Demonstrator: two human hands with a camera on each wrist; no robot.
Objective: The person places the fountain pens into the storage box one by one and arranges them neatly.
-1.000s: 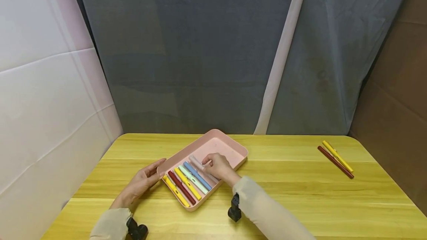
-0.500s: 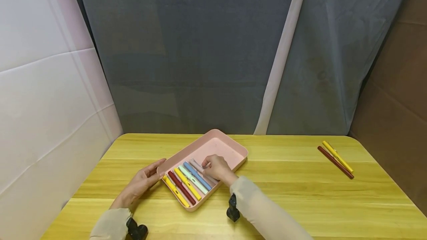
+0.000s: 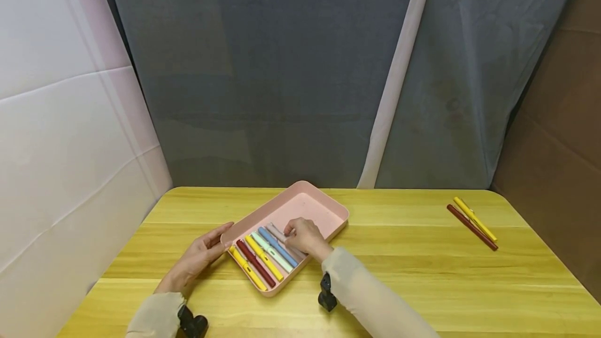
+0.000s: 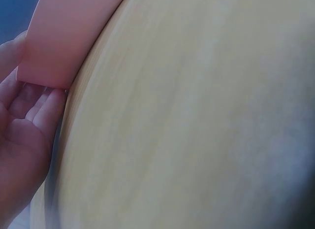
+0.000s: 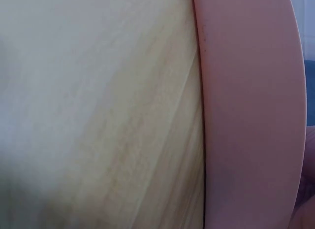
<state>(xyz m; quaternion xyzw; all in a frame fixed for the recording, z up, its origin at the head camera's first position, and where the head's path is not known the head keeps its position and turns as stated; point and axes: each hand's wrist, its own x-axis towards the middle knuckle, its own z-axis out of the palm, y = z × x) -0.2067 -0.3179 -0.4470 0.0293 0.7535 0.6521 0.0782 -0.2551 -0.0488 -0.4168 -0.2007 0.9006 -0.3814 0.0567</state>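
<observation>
A pink tray (image 3: pixel 313 207) lies at an angle on the table, with a row of pens in its near-left part. My left hand (image 3: pixel 196 257) holds the tray's left corner; in the left wrist view the fingers lie at the tray wall (image 4: pixel 69 42). Over the tray, my right hand (image 3: pixel 305 236) pinches a pale pink pen (image 3: pixel 276 230), partly covered by the hand. That pen lies alongside a blue pen (image 3: pixel 277 245). Left of it come a mint pen (image 3: pixel 272 252), a yellow pen (image 3: pixel 264 258), a dark red pen (image 3: pixel 255 263) and another yellow pen (image 3: pixel 247 267).
At the table's right side, a yellow pen (image 3: pixel 475 219) and a dark red pen (image 3: pixel 471 227) lie close together. A grey curtain (image 3: pixel 281 77) hangs behind the wooden table (image 3: pixel 399 275). The right wrist view mostly shows the tray's outer wall (image 5: pixel 251 111).
My right hand has drawn slightly nearer with the pale pink pen, which now lies closer to the blue pen. The left hand and the tray stay in place.
</observation>
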